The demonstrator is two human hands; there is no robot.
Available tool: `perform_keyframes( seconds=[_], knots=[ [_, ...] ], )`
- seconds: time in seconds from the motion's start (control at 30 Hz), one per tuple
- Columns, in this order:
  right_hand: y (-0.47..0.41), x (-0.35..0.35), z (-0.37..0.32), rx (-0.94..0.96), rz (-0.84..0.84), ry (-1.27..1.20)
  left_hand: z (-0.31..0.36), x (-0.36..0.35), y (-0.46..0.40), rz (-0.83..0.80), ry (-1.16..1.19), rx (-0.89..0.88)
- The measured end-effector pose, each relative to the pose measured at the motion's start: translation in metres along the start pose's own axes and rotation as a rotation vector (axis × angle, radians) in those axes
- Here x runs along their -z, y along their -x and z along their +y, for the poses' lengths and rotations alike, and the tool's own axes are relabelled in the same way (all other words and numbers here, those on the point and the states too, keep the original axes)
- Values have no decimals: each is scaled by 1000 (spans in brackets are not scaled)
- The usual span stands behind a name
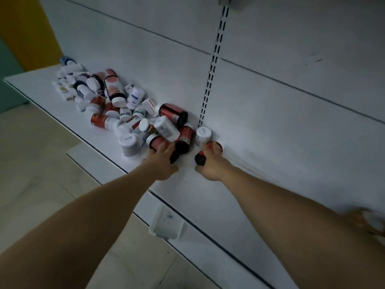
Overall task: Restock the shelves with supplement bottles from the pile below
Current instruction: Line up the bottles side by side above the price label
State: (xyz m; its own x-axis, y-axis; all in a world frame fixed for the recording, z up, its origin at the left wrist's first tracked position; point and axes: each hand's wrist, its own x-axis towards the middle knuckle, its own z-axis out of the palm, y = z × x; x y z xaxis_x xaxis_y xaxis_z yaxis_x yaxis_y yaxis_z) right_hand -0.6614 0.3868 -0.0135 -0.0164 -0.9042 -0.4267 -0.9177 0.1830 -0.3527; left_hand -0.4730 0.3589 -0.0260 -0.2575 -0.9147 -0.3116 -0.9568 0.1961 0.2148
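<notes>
A pile of supplement bottles, red and white with black or white caps, lies scattered along the low white shelf against the back panel. My left hand grips a red bottle with a black cap at the pile's near end. My right hand grips another red bottle with a black cap, lying close to the back panel. A white-capped bottle stands just behind my right hand.
A slotted upright rail runs up the white back panel. A white plastic label holder hangs on the shelf's front edge. Beige floor tiles lie to the left. A blurred red-and-white object sits at the right edge.
</notes>
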Motion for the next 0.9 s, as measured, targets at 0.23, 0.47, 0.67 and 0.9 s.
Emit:
perform_keyframes(
  seconds=[0.23, 0.47, 0.67, 0.9],
  knots=[
    [-4, -27, 9, -60, 182, 55, -12, -25, 1, 57, 152, 30],
    [-14, -31, 1, -151, 326, -3, -14, -29, 5, 221, 401, 148],
    [-8, -32, 6, -245, 237, -125, -2, -25, 9, 193, 734, 308],
    [10, -43, 18, -280, 226, -415, -3, -24, 23, -78, 762, 273]
  ],
)
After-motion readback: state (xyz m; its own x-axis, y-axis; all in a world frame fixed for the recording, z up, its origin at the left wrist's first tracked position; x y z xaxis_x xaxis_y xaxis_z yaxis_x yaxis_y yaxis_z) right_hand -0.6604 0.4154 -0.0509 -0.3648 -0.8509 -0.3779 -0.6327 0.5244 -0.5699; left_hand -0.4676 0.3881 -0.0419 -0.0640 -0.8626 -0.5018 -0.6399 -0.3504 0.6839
